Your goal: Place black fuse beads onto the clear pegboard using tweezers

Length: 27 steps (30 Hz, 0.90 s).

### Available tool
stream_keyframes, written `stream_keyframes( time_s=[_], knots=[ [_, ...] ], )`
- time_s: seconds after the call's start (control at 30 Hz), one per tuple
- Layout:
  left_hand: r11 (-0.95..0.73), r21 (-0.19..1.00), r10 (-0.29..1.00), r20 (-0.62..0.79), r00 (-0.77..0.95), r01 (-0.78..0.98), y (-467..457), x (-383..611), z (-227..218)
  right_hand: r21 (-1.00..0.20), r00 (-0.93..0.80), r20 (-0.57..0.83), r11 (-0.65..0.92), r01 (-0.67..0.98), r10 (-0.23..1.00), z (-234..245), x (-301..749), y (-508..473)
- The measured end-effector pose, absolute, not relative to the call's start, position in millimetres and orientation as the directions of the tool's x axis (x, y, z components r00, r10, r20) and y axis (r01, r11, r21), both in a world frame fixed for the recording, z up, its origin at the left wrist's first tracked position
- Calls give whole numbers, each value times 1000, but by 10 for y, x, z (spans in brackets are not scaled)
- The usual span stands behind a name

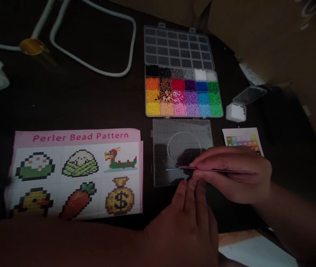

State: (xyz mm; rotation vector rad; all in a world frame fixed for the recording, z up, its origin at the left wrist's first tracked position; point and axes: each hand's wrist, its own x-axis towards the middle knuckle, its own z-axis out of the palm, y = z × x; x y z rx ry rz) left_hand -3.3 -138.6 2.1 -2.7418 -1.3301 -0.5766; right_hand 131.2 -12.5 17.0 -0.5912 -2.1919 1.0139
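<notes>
A clear pegboard with a raised circle lies flat on the table. A short row of light blue beads sits on its pegs toward the near side. My right hand is closed around thin tweezers, whose tips point left, close to the end of that row. Whether a bead is between the tips is too small to tell. My left hand rests at the board's near edge with fingers stretched forward, just below the tweezers. Its thumb is hidden.
An open bead case with many colours stands beyond the board, its lid folded back. To the right are a small white-filled box and a colour chart. A pattern sheet lies left; a white tube frame stands behind.
</notes>
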Motion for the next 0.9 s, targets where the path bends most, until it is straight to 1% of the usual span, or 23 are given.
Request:
stream_keyframes(
  time_s=[0.7, 0.9],
  knots=[
    [-634, 134, 752, 338, 566, 762, -1392, -23, 18, -781, -718, 369, 616, 105, 590, 170, 1315, -118],
    [-636, 132, 751, 332, 570, 761, -1396, -33, 23, -787, -715, 366, 608, 105, 596, 174, 1310, -120]
  ],
)
